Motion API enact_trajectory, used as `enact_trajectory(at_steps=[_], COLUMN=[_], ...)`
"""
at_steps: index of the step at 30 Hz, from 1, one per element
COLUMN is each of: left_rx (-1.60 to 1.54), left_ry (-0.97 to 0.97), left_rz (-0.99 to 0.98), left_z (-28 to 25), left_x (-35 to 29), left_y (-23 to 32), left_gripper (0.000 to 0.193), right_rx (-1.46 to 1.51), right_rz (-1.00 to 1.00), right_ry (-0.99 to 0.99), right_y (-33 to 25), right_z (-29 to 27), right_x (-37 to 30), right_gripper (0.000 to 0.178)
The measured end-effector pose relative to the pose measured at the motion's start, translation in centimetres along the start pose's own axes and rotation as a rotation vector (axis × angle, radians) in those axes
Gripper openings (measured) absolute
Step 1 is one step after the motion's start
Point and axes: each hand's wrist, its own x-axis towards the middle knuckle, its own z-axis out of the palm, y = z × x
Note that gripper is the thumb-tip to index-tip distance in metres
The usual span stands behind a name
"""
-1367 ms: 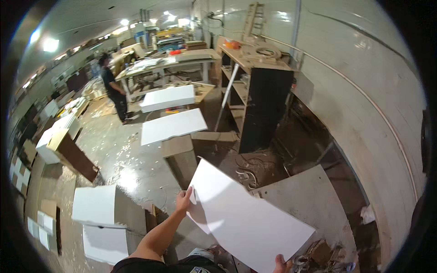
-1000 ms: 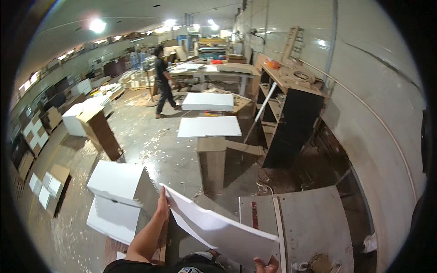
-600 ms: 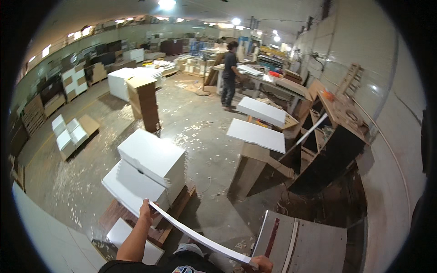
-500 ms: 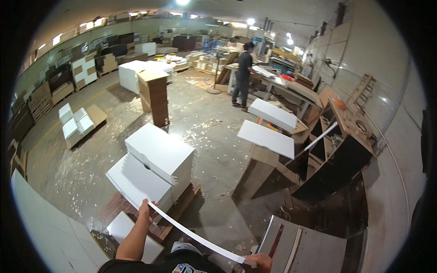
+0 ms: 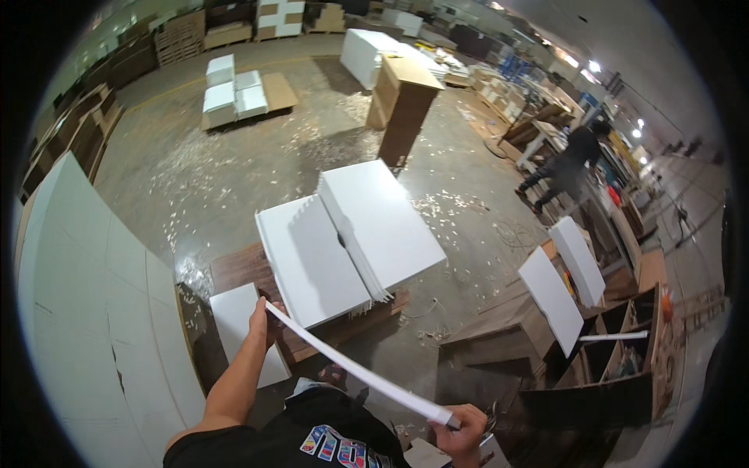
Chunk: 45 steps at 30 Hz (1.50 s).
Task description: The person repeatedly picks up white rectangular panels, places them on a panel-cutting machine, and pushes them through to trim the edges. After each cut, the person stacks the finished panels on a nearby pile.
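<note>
A long, narrow white board (image 5: 355, 365), seen nearly along its edge, spans the space in front of my body. My left hand (image 5: 262, 318) is closed around its far left end, and my right hand (image 5: 466, 431) grips its near right end, by a dark corner. Just beyond it are two side-by-side stacks of white panels: a left stack (image 5: 312, 261) and a taller right stack (image 5: 382, 218), both on a brown wooden base (image 5: 236, 269). A single white panel (image 5: 238, 316) lies low beside my left forearm.
Large pale panels (image 5: 101, 288) stand close on my left. At right, white panels (image 5: 551, 300) rest on a brown wooden piece (image 5: 499, 335), near an open dark-sided cabinet (image 5: 593, 402). A tall brown cabinet (image 5: 402, 117) stands ahead. Another person (image 5: 573, 160) works at a bench.
The view has swung right and down, so the stacks sit more central. Both hands keep hold of the white board; more of my right hand shows. The other person leans over the bench.
</note>
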Motion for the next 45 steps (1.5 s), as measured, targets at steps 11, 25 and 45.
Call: enact_trajectory(at_steps=[11, 25, 45], left_rx=[-0.104, -0.358, -0.067], left_ry=[0.101, -0.226, 0.024], left_rz=[0.216, 0.129, 0.095], left_z=[0.2, 4.0, 11.2], left_x=[-0.2, -7.0, -11.1], left_y=[6.9, 1.1, -1.8], left_gripper=[0.043, 0.021, 0.031], right_rx=[0.357, 0.014, 0.130], right_rz=[0.261, -0.900, -0.800], right_ry=[-0.122, -0.508, -0.515], right_y=[0.9, 3.4, 13.8], right_z=[6.0, 13.7, 23.7], right_x=[17.7, 25.8, 27.1], right_gripper=[0.023, 0.053, 0.070])
